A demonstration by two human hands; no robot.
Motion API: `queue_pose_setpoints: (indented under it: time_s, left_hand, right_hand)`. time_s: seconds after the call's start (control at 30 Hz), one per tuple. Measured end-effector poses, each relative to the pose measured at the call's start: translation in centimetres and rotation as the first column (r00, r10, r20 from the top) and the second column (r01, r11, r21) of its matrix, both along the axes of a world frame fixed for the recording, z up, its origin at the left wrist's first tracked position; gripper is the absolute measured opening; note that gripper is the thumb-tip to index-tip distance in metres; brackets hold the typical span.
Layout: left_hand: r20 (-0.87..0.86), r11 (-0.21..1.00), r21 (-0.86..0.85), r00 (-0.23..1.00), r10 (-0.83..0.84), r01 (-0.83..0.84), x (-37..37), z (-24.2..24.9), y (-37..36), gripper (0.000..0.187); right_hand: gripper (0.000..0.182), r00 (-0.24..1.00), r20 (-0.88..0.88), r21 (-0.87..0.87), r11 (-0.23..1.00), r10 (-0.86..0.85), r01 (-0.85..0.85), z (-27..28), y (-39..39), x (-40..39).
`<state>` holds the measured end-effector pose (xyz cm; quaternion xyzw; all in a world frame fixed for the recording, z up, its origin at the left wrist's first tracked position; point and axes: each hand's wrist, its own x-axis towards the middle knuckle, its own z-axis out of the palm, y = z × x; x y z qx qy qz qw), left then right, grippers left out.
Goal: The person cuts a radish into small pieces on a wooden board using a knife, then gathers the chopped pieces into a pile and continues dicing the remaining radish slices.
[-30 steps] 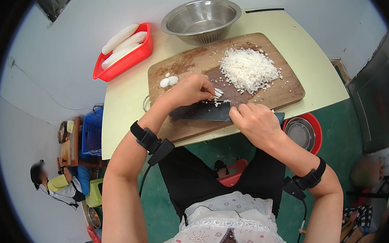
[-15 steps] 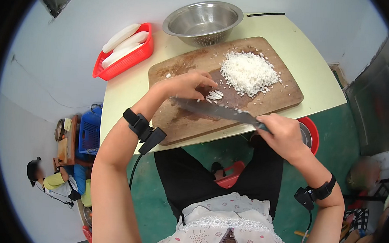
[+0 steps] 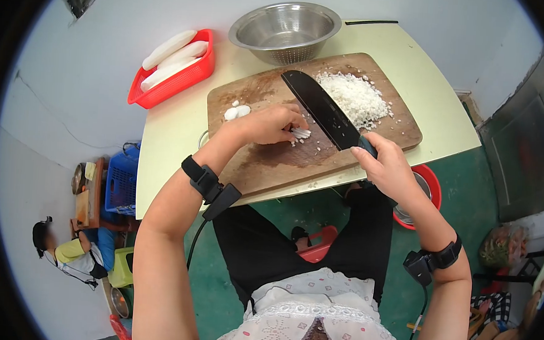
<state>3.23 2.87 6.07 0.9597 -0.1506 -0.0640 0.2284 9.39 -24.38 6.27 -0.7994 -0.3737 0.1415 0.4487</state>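
My right hand (image 3: 385, 165) is wrapped round the green handle of a kitchen knife (image 3: 323, 110). Its broad dark blade points up and left over the wooden cutting board (image 3: 247, 175), just right of my left hand (image 3: 274, 124). Curled fingertips of that left hand pinch a small bundle of white radish strips (image 3: 301, 133) on the board. A few round white radish slices (image 3: 237, 112) lie behind the left wrist. Beyond the blade is a heap of finely diced white radish (image 3: 354, 100), partly hidden by the knife.
A steel colander (image 3: 285, 32) stands behind the board. To its left, a red plastic basket (image 3: 173, 83) holds whole white radishes (image 3: 169, 49). A red basin (image 3: 430, 178) is below the table's right edge. A person (image 3: 74, 252) sits at the far left near a blue crate (image 3: 121, 183).
The knife has swung from pointing left across the board to pointing up and away, near the diced heap. My left fingers have closed over the strips. Round slices now show behind the left wrist.
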Motion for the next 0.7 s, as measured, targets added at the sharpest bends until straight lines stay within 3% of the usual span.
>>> queue_pose_setpoints:
  time_s: [0.13,0.4,0.53,0.7]
  left_hand:
    - [0.138,1.000,0.010,0.990,0.011,-0.012,-0.5,-1.0,-0.2,0.023]
    - [0.301,0.970,-0.026,0.923,0.238,-0.242,-1.8,-2.5,-2.8,0.011]
    - [0.446,0.891,-0.082,0.783,0.434,-0.448,-1.2,-4.4,-3.7,0.011]
    - [0.478,0.807,-0.109,0.682,0.554,-0.580,-1.8,-4.8,-5.3,0.015]
  right_hand:
    - [0.027,1.000,0.014,-0.015,1.000,-0.012,0.012,0.2,0.5,0.1]
    - [0.028,0.996,0.088,-0.075,0.997,-0.003,0.010,-1.1,1.2,0.6]
    - [0.023,0.988,0.154,-0.055,0.998,-0.009,0.018,-0.2,2.1,-0.1]
    - [0.020,0.965,0.247,-0.140,0.988,0.092,-0.058,0.9,3.0,0.0]
